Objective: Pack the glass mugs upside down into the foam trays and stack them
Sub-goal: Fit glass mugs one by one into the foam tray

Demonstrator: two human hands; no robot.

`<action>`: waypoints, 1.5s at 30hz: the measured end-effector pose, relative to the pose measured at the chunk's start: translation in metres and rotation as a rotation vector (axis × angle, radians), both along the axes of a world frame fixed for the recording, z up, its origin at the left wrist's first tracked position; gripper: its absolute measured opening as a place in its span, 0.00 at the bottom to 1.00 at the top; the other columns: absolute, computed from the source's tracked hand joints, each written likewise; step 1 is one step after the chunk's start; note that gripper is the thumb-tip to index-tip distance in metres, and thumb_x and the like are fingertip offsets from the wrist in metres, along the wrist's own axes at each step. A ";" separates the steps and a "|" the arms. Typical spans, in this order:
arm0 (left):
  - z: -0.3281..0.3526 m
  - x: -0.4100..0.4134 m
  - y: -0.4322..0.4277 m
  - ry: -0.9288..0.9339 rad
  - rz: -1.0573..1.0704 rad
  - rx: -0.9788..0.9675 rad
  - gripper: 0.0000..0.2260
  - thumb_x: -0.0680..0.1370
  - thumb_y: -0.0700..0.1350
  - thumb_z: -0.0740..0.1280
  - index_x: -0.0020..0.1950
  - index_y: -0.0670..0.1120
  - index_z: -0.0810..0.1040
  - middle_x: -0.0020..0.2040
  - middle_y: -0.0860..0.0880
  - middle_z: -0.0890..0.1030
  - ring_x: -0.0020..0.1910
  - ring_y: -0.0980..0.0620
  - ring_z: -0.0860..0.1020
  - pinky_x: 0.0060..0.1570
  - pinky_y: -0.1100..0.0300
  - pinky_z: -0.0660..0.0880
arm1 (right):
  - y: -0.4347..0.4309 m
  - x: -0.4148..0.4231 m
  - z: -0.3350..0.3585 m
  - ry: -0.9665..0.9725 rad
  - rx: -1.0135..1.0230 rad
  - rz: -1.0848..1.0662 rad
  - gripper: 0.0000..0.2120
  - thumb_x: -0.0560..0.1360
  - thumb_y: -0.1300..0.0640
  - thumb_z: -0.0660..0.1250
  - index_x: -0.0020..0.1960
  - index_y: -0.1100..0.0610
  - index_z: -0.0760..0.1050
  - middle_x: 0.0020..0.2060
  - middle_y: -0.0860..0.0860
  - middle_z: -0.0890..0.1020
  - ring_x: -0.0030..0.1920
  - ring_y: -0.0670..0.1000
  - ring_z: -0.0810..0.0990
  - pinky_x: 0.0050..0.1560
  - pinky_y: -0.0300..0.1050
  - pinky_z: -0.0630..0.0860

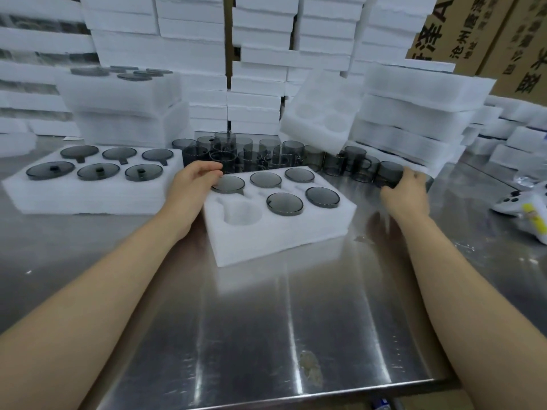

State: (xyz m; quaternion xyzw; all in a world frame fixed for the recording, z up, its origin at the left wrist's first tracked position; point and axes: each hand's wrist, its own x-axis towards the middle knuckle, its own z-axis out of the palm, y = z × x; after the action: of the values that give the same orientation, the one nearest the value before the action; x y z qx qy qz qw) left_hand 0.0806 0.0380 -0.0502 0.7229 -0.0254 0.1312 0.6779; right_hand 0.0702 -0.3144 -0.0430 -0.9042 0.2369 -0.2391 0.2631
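Left grip (194, 180): at the far left corner of the middle tray (284, 229), just beside the mug in that corner; fingers bent a little; cannot tell if holding anything.
Right grip (407, 189): off to the right of the middle tray; fingers curled round the held mug (389, 173); a bit blurred.
Held mug: grey glass, at the right end of the loose mugs (251, 152); on the worktop (266, 321) or just above, cannot tell which.
Middle tray: white foam, flat on the worktop, turned a little, with six round holes.
Packed mugs (284, 203): five, upside down in the middle tray, flat bottoms up; three in the far row, two in the near row.
Empty hole (242, 214): near left corner of the middle tray.
Loose mugs: a crowd of grey glass ones on the worktop, right behind the middle tray and running off to the right.
Full tray (88, 196): left of the middle tray, on the worktop, six mugs upside down inside.
Left stack (124, 96): foam trays piled up behind the full tray, dark mug bottoms showing on top.
Leaning tray (322, 110): empty, tipped up against the right stack (414, 113), above the loose mugs.
Worktop: shiny metal.
Boxes (485, 34): brown card, far right at the back.
White thing (529, 211): at the right edge of the worktop, with a yellow patch.
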 end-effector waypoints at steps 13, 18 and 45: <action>0.002 -0.004 -0.001 -0.010 -0.011 0.013 0.08 0.78 0.40 0.65 0.56 0.47 0.79 0.49 0.52 0.80 0.45 0.60 0.76 0.51 0.67 0.70 | 0.020 -0.001 0.013 0.066 -0.004 -0.060 0.25 0.72 0.55 0.63 0.69 0.53 0.66 0.62 0.59 0.74 0.64 0.62 0.71 0.61 0.55 0.71; 0.002 -0.003 -0.001 -0.017 -0.003 0.015 0.07 0.78 0.40 0.65 0.55 0.48 0.79 0.46 0.54 0.79 0.42 0.62 0.75 0.45 0.72 0.70 | 0.020 -0.006 0.015 -0.002 0.014 -0.072 0.16 0.70 0.60 0.63 0.56 0.52 0.78 0.56 0.57 0.79 0.56 0.61 0.76 0.50 0.47 0.70; 0.002 -0.003 -0.001 -0.010 -0.013 0.000 0.08 0.78 0.40 0.65 0.55 0.47 0.79 0.47 0.54 0.80 0.46 0.59 0.76 0.51 0.67 0.71 | 0.039 -0.014 0.033 0.073 0.258 0.441 0.07 0.73 0.54 0.68 0.50 0.48 0.81 0.46 0.44 0.82 0.48 0.43 0.77 0.44 0.38 0.68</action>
State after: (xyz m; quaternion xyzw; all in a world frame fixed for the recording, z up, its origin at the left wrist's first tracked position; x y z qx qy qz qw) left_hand 0.0771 0.0371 -0.0486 0.7219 -0.0336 0.1304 0.6788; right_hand 0.0560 -0.2757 -0.0095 -0.9010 0.0721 -0.1109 0.4132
